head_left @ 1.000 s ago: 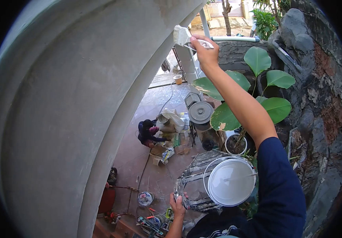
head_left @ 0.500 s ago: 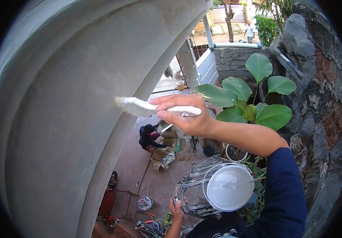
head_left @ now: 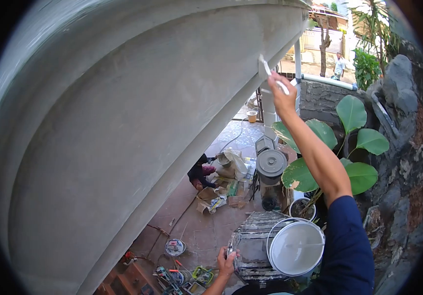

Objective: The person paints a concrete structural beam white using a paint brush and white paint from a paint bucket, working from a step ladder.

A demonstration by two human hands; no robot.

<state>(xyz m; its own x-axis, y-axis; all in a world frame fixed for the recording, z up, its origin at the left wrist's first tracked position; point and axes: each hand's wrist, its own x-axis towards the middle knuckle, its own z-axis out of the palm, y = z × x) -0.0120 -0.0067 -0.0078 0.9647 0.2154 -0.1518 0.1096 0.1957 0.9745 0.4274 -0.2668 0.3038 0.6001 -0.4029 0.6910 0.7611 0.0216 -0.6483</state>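
My right hand point(head_left: 284, 98) is closed around the handle of a white-coated paintbrush point(head_left: 266, 65), held at arm's length. Its bristles appear to touch the grey concrete wall point(head_left: 138, 128) near that wall's right-hand edge. Low in the view, my left hand point(head_left: 225, 262) grips the side of a paint-stained slatted platform point(head_left: 259, 220). A white bucket point(head_left: 296, 273) with a wire handle and white liquid inside stands at the platform's right, below my right arm.
A crouching person point(head_left: 200, 173) is beside cardboard and sacks on the tiled floor below. Tools point(head_left: 174, 280) and a small pail point(head_left: 175, 247) lie lower left. Large-leaved plants point(head_left: 351, 114) and a rough rock wall point(head_left: 403, 147) flank my right. Another person point(head_left: 339, 66) stands far off.
My right hand has carried the brush up and away, from mid-view to the wall's far edge. The view has shifted, showing more wall. My left hand keeps its grip on the platform.
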